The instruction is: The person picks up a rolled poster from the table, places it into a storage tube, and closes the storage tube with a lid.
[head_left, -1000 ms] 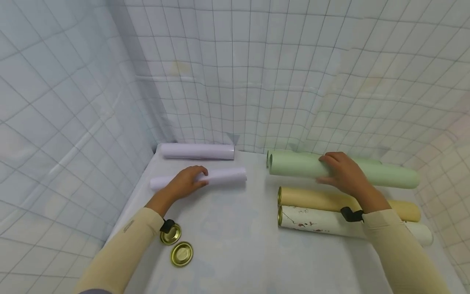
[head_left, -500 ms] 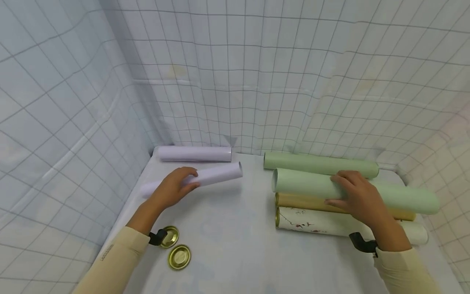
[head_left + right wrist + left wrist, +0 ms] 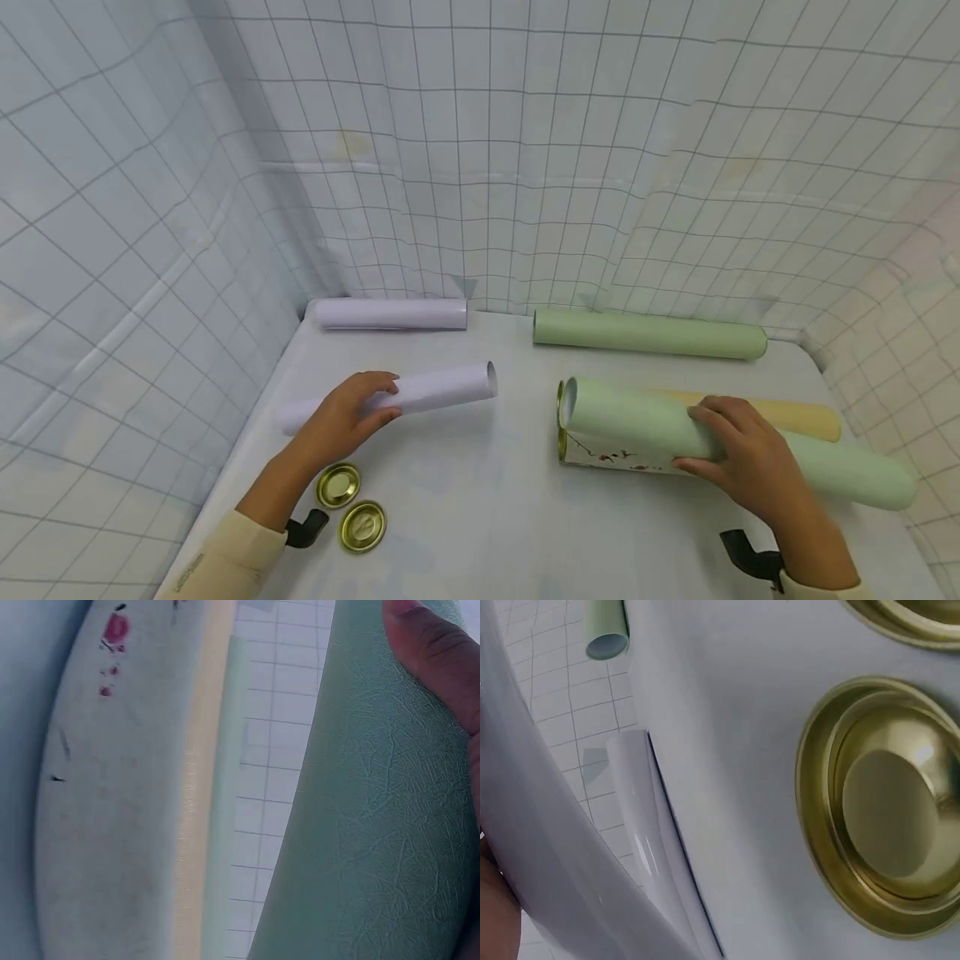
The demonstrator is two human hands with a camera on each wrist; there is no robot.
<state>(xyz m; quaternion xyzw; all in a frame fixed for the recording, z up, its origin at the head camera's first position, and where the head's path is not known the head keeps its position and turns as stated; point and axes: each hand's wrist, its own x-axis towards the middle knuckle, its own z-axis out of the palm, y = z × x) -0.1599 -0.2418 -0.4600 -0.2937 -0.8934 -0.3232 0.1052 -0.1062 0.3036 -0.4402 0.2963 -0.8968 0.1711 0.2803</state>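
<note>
My left hand (image 3: 347,421) grips a pale lilac paper roll (image 3: 442,388), its open right end tilted up. The same roll crosses the left side of the left wrist view. My right hand (image 3: 750,454) holds a light green textured roll (image 3: 630,415) from above, thumb on the near side. This roll overlaps a yellow tube (image 3: 795,417) and a white tube with red blossoms (image 3: 607,454) in the head view. In the right wrist view, the held green roll (image 3: 375,802) stands apart from the white tube (image 3: 112,825).
Another lilac roll (image 3: 390,314) lies along the back wall at left, and a second green roll (image 3: 648,333) at back right. Two gold metal lids (image 3: 338,486) rest on the white surface near my left wrist. Grid-patterned sheeting (image 3: 480,150) encloses the back and sides.
My right hand has brought the green roll away from the back one, toward me and over the yellow and white tubes. My left hand has drawn the lilac roll nearer, raising its right end.
</note>
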